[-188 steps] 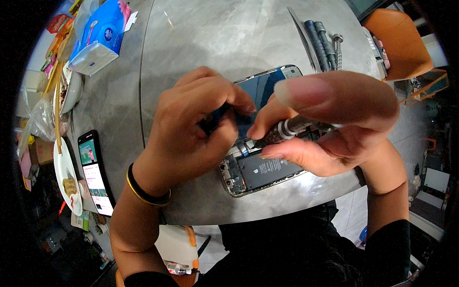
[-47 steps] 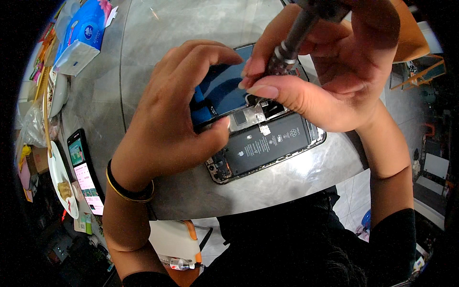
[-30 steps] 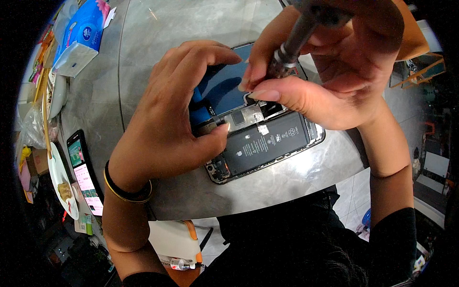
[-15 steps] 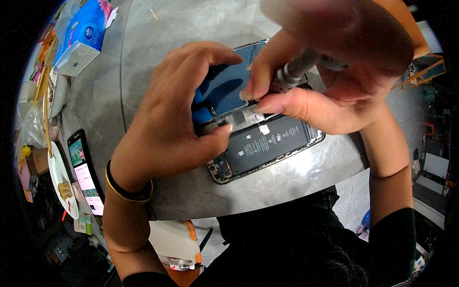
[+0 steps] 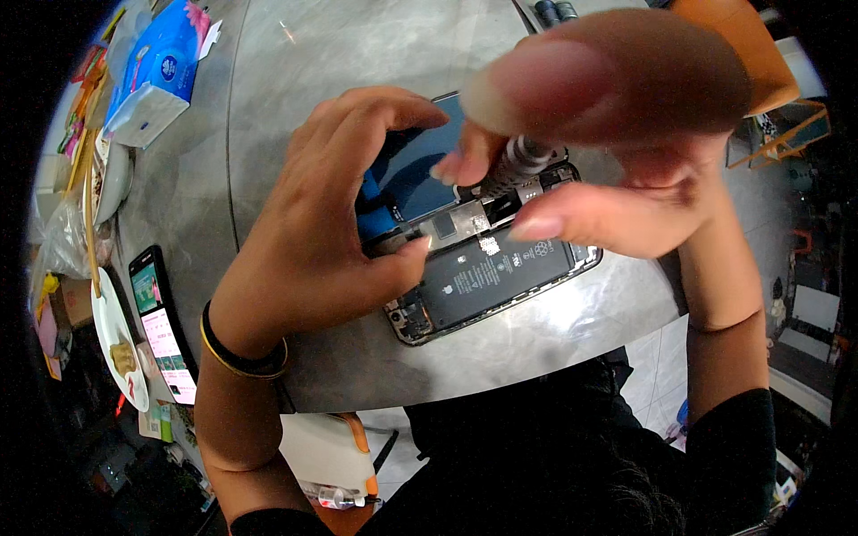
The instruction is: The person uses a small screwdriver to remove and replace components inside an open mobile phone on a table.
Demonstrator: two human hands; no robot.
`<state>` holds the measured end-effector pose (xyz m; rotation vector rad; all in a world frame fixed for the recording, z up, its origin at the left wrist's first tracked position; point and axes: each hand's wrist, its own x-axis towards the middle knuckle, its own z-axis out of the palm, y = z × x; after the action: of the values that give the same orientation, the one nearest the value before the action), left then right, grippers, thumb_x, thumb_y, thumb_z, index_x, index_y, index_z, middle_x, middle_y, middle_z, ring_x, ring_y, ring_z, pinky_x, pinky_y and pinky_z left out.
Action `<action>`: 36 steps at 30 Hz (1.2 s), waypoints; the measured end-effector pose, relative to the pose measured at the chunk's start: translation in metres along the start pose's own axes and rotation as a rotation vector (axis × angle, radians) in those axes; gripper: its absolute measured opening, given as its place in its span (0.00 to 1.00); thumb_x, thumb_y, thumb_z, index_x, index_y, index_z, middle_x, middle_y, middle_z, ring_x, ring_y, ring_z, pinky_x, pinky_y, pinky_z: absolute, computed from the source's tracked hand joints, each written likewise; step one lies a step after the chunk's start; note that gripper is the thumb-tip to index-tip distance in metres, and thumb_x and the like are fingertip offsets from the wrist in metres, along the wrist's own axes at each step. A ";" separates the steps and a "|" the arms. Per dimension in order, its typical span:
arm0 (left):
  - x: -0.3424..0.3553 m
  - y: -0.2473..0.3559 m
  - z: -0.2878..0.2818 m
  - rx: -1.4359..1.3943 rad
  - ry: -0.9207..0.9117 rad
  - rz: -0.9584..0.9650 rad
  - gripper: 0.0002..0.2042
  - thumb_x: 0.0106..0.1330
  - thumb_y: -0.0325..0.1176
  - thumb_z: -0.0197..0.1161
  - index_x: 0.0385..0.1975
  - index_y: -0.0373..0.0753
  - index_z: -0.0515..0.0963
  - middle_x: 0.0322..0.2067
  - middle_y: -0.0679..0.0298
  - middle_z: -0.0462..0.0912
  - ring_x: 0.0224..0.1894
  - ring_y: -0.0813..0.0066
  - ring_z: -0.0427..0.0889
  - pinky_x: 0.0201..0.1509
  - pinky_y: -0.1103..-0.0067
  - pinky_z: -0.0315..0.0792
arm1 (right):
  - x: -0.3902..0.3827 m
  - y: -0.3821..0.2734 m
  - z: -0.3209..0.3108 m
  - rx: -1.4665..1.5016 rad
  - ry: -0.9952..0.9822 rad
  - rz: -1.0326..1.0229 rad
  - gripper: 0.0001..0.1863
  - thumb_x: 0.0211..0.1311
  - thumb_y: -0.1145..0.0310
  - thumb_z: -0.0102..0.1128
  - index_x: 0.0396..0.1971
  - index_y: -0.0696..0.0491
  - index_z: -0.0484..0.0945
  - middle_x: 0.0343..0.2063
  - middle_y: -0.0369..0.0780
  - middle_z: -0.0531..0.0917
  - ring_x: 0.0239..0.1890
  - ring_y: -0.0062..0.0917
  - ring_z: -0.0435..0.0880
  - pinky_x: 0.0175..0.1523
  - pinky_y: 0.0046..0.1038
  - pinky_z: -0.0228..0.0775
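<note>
An opened smartphone lies on the grey table. Its body, with a black battery (image 5: 496, 272), is nearest me, and its dark screen panel (image 5: 424, 170) is behind. Between them runs a silver metal plate (image 5: 460, 223). My left hand (image 5: 313, 219) spans the screen panel, thumb by the plate and fingertips at the far edge. My right hand (image 5: 626, 152) is above the phone's right part around a grey ribbed screwdriver (image 5: 514, 165), tilted, its tip down among the inner parts. One large fingertip hides the driver's top; the thumb stands off from the shaft.
On the left are a lit phone (image 5: 163, 326), a white plate (image 5: 112, 335) with chopsticks near it, a bowl (image 5: 114, 183) and a blue tissue pack (image 5: 156, 76). Small dark cylinders (image 5: 556, 12) stand at the far edge. An orange chair (image 5: 742, 54) is at far right.
My right thumb and fingers have spread apart around the screwdriver, showing more of its ribbed shaft. My left hand has stayed nearly in place.
</note>
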<state>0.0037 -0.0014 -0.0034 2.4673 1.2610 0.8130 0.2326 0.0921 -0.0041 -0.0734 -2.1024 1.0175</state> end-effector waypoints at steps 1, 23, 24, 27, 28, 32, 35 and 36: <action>0.000 -0.001 0.000 -0.008 -0.001 -0.003 0.35 0.42 0.34 0.72 0.55 0.36 0.69 0.51 0.52 0.75 0.56 0.56 0.74 0.63 0.67 0.63 | 0.000 -0.001 0.001 -0.001 -0.003 0.004 0.35 0.54 0.71 0.69 0.61 0.61 0.63 0.51 0.51 0.76 0.50 0.35 0.81 0.51 0.29 0.79; 0.001 -0.003 0.000 -0.084 -0.009 0.007 0.38 0.44 0.34 0.73 0.59 0.36 0.65 0.53 0.54 0.74 0.58 0.63 0.71 0.64 0.71 0.61 | 0.001 -0.005 -0.008 0.013 -0.008 0.027 0.35 0.55 0.69 0.69 0.61 0.59 0.63 0.49 0.49 0.77 0.48 0.33 0.82 0.50 0.28 0.79; 0.000 -0.001 0.000 -0.107 -0.045 -0.059 0.39 0.44 0.33 0.72 0.60 0.36 0.64 0.53 0.54 0.73 0.58 0.64 0.70 0.65 0.72 0.60 | -0.001 -0.004 -0.007 0.020 -0.005 0.024 0.35 0.55 0.69 0.69 0.61 0.59 0.63 0.49 0.49 0.77 0.48 0.33 0.82 0.50 0.28 0.79; -0.002 0.001 -0.002 -0.114 -0.108 -0.125 0.41 0.46 0.32 0.69 0.64 0.34 0.60 0.56 0.55 0.71 0.60 0.67 0.68 0.66 0.72 0.59 | -0.004 -0.002 -0.004 0.026 -0.002 0.030 0.35 0.55 0.68 0.69 0.61 0.59 0.63 0.49 0.49 0.77 0.48 0.33 0.82 0.50 0.28 0.79; -0.001 0.001 -0.002 -0.110 -0.112 -0.115 0.42 0.46 0.31 0.68 0.65 0.33 0.59 0.57 0.55 0.71 0.61 0.68 0.67 0.66 0.73 0.58 | -0.004 -0.003 -0.005 0.020 0.000 0.030 0.35 0.55 0.68 0.69 0.61 0.59 0.63 0.49 0.49 0.77 0.48 0.33 0.82 0.50 0.28 0.79; -0.002 0.000 -0.001 -0.135 -0.130 -0.128 0.45 0.46 0.31 0.69 0.68 0.32 0.55 0.61 0.56 0.68 0.64 0.69 0.65 0.68 0.73 0.56 | -0.005 -0.002 -0.001 0.019 0.000 0.036 0.35 0.55 0.68 0.69 0.61 0.59 0.63 0.48 0.49 0.77 0.48 0.33 0.82 0.50 0.28 0.79; -0.003 0.000 -0.002 -0.187 -0.161 -0.190 0.45 0.46 0.32 0.69 0.68 0.33 0.55 0.62 0.55 0.67 0.65 0.68 0.64 0.68 0.73 0.56 | -0.006 0.000 0.001 0.020 0.003 0.043 0.35 0.55 0.68 0.69 0.61 0.58 0.63 0.48 0.48 0.78 0.47 0.33 0.82 0.50 0.28 0.79; -0.002 0.000 -0.002 -0.171 -0.150 -0.167 0.45 0.46 0.32 0.69 0.68 0.33 0.55 0.62 0.55 0.67 0.65 0.68 0.64 0.68 0.72 0.56 | -0.005 -0.001 0.001 0.016 0.004 0.046 0.35 0.55 0.68 0.69 0.61 0.58 0.63 0.48 0.48 0.78 0.47 0.33 0.82 0.50 0.28 0.79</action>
<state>0.0013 -0.0032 -0.0031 2.2103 1.2673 0.6504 0.2358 0.0888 -0.0069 -0.1163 -2.0973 1.0610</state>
